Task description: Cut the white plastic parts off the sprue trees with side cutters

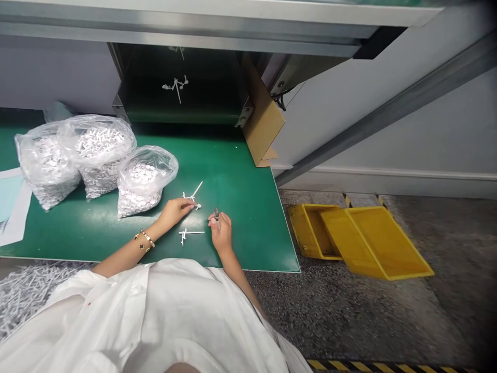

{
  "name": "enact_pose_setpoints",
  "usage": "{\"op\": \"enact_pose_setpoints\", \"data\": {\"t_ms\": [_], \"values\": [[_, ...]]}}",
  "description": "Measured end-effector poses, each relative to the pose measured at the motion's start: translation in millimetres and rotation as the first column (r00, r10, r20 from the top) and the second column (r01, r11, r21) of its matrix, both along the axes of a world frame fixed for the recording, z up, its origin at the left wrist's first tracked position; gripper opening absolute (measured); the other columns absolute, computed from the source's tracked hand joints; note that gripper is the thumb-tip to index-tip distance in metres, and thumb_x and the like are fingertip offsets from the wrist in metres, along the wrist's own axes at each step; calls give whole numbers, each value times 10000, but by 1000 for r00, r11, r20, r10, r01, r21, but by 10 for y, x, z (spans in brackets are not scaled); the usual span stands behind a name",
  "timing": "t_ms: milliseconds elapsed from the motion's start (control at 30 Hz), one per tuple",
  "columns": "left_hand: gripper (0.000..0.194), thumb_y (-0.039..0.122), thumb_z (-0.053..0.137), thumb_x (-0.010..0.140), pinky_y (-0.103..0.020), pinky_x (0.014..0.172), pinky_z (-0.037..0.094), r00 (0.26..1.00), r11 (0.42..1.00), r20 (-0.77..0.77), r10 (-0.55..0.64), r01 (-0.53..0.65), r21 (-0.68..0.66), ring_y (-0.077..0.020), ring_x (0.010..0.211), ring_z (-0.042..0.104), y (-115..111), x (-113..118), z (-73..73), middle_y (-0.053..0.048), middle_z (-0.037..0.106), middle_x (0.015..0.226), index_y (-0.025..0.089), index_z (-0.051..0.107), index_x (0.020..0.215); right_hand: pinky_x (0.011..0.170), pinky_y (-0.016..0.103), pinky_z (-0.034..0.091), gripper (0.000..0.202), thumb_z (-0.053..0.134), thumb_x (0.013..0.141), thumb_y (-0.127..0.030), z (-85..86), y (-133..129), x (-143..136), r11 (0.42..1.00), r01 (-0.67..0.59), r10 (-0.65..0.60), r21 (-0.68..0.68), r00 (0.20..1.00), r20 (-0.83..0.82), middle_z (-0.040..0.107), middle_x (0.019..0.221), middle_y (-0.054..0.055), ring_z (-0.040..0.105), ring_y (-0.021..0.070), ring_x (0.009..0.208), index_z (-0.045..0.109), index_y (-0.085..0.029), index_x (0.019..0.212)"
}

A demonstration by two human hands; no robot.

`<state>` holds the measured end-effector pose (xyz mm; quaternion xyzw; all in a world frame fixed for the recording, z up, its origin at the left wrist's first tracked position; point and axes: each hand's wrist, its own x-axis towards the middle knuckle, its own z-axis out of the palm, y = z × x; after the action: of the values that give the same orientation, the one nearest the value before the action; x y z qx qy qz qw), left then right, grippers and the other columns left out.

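Observation:
My left hand (175,212), with a bracelet at the wrist, pinches a branched white plastic moulding sprue (193,197) just above the green table. One long stem of it points up and to the right, and a small round part hangs by my fingertips. My right hand (222,233) is closed around a small grey metal tool (216,216) that looks like nippers, its tip pointing away from me. The tool stands apart from the piece in my left hand. Between my forearms a second white sprue (185,233) lies on the table, touched by neither hand.
Clear bags of small white parts (140,194) stand at the left. Behind is a dark green conveyor (182,111) carrying a white sprue (176,87), with cardboard (264,119) beside it. Yellow bins (373,241) sit right of the table; a metal beam (174,28) crosses above.

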<state>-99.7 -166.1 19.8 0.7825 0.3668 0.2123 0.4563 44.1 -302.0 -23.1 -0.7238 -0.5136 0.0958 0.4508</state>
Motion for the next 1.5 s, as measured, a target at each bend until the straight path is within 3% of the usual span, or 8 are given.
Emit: {"op": "enact_pose_setpoints", "data": {"t_ms": [133, 233, 400, 700, 1033, 1500], "values": [[277, 405, 691, 709, -284, 641, 478, 975, 920, 103, 197, -148, -363, -171, 629, 622, -74, -79, -51, -53, 710, 747, 178, 732, 862, 955, 374, 372, 388, 266, 947, -421, -2, -1, -5, 1000, -18, 18, 12, 1000, 17, 627, 744, 28, 573, 168, 754, 557, -201, 816], [333, 420, 727, 667, -288, 679, 493, 930, 852, 183, 319, -196, -486, -150, 639, 610, -129, -123, -25, -50, 694, 753, 156, 710, 869, 940, 367, 376, 363, 299, 940, -417, 22, -9, -20, 999, -37, 36, 24, 998, 48, 636, 783, 39, 565, 178, 793, 565, -198, 830], [409, 394, 728, 686, -276, 751, 484, 864, 832, 263, 430, -266, -487, -128, 701, 608, -227, -204, 65, -20, 664, 792, 160, 648, 1013, 904, 366, 373, 301, 407, 902, -426, 115, -18, -96, 998, -59, 59, -8, 986, 155, 619, 807, 45, 527, 202, 862, 602, -197, 889], [341, 381, 739, 686, -293, 812, 483, 815, 779, 290, 502, -279, -562, -140, 765, 622, -416, -258, 71, -37, 682, 862, 155, 646, 924, 1039, 449, 263, 348, 586, 809, -429, 140, 49, -230, 985, 55, 0, -166, 948, 317, 607, 961, 78, 473, 242, 1022, 634, -211, 1076], [345, 409, 777, 609, -316, 796, 486, 833, 745, 239, 500, -272, -609, -164, 731, 622, -443, -180, 78, -36, 684, 772, 146, 661, 799, 979, 423, 309, 329, 596, 810, -421, 118, 63, -211, 985, 64, -20, -159, 965, 260, 613, 900, 65, 472, 238, 985, 662, -227, 1068], [331, 433, 767, 612, -317, 787, 474, 878, 768, 190, 440, -259, -586, -171, 713, 609, -465, -183, 82, -23, 665, 720, 157, 666, 764, 929, 402, 330, 318, 602, 809, -405, 131, 63, -196, 987, 41, -3, -156, 972, 234, 608, 875, 60, 469, 235, 970, 660, -229, 1067]]}}
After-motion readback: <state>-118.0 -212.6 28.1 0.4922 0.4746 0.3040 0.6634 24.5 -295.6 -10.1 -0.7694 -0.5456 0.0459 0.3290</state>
